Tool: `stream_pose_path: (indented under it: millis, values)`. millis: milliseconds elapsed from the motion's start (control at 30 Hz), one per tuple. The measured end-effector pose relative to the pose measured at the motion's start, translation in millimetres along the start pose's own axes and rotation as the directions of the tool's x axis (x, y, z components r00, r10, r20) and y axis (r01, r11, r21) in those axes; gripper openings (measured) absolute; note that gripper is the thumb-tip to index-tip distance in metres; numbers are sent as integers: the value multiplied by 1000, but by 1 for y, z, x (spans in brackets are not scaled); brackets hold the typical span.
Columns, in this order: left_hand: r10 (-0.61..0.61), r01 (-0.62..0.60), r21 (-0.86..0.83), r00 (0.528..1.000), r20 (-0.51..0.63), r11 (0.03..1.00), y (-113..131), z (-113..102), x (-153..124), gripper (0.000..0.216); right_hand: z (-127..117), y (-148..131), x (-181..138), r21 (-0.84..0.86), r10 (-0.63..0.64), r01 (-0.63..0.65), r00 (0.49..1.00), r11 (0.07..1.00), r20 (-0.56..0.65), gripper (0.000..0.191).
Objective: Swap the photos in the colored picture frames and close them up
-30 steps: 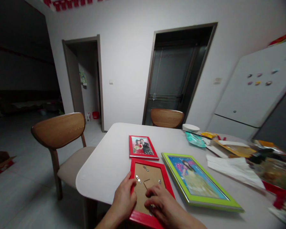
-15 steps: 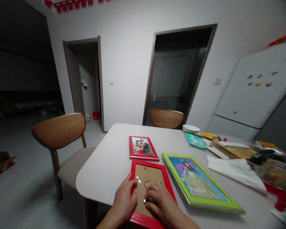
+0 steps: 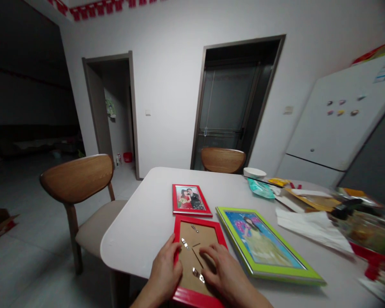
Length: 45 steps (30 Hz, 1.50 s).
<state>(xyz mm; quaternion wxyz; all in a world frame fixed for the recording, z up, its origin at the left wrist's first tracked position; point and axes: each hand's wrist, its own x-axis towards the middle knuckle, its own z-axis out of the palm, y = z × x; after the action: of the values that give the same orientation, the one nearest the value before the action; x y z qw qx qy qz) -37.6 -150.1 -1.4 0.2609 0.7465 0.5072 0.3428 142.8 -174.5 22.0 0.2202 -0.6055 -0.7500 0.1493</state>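
A red picture frame (image 3: 189, 295) lies back side up at the table's near edge, its brown backing board (image 3: 191, 256) facing me. My left hand (image 3: 165, 269) is closed on the frame's left edge. Over the right part of the board is my right hand (image 3: 226, 271), fingers bent and spread apart, the thumb close to a metal clip (image 3: 198, 275) low on the board. Two more metal clips show, a left clip (image 3: 184, 243) and a top clip (image 3: 194, 229). A thin slit marks the board's middle. My right hand hides the frame's lower right side.
A green-framed picture (image 3: 263, 244) lies right of the red frame, and a smaller red-framed photo (image 3: 191, 199) lies beyond it. Further right are white paper (image 3: 311, 226), a teal packet (image 3: 259, 188), a white bowl (image 3: 254, 173) and clutter. A wooden chair (image 3: 80, 179) stands left.
The fingers of my right hand have spread and drawn back from the lower clip, which now shows more fully. My left hand keeps its hold on the frame.
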Motion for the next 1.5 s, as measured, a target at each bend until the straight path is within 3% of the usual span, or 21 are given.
stream_pose_path:
  millis: [233,333,467,567,800,933,1067,1167,1267,1367,1433,1500]
  values:
    - [-32,34,-80,999,25,996,5,-7,4,32,-20,-4,9,36,27,-24,995,999,-92,34]
    - [-13,3,-184,998,-53,983,19,-18,13,28,-31,-20,14,24,-31,36,984,999,-176,30]
    - [-94,41,-503,992,-80,863,30,-35,26,20,-36,-43,18,81,-93,116,966,990,-240,28]
    - [-211,117,-595,973,-89,795,18,-49,29,24,-33,-38,16,114,-105,131,972,985,-209,28]
    - [-355,244,-479,922,-155,843,-46,-85,14,27,-15,28,3,-159,139,-156,984,975,-113,38]
    - [-362,287,-343,915,-178,894,-72,-97,11,20,-9,35,4,-226,196,-208,978,952,-75,43]
    - [-331,298,-166,917,-225,940,-81,-99,11,26,-9,31,12,-227,237,-243,970,943,-51,42]
    - [-270,265,-56,918,-292,963,-72,-92,10,38,-10,33,16,-211,242,-250,968,945,-66,46]
    - [-153,178,64,947,-283,982,-47,-75,5,39,-11,34,19,-126,246,-260,963,957,-113,57]
    - [-56,61,61,996,-72,996,-13,-51,-6,42,-16,29,20,124,314,-296,936,947,-159,61]
    - [-19,18,13,996,89,1000,8,-36,-13,51,-23,20,21,399,393,-324,914,858,-102,61]
    - [6,-5,-5,981,196,1000,24,-26,-16,55,-31,8,20,643,449,-360,893,676,28,63]
